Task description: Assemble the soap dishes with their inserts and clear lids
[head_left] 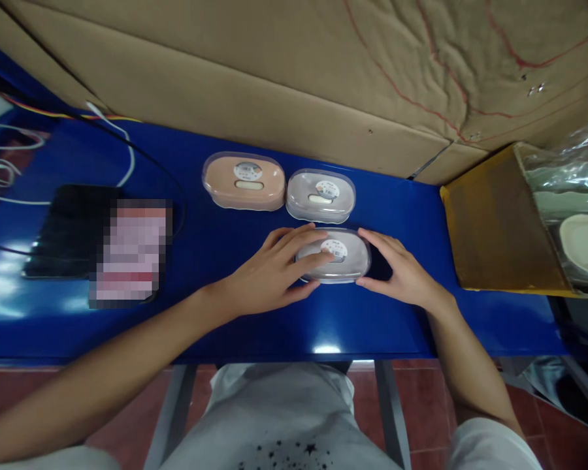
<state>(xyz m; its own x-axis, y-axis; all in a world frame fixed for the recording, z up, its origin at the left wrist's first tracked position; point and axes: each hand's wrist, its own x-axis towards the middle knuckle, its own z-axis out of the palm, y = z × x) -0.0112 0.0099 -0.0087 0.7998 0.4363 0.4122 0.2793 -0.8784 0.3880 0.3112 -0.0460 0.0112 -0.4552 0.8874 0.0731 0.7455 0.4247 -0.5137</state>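
A grey oval plastic box (357, 260) with a clear lid and a round sticker sits on the blue table in front of me. My left hand (279, 264) holds its left end, thumb at the near edge and fingers across the top, one fingertip on the sticker. From the other side my right hand (396, 264) grips the right end between thumb and fingers. Just behind it stands a second grey box (304, 196) of the same shape. Left of that one, nearly touching it, is a peach-coloured box (215, 186) with a matching lid and sticker.
To the left, a phone with a blurred screen (130, 254) overlaps a black flat object (71, 228). Cables (127, 150) run behind them. An open carton (504, 228) on the right holds a cream box (585, 241) and clear plastic. Cardboard (274, 85) lines the table's back.
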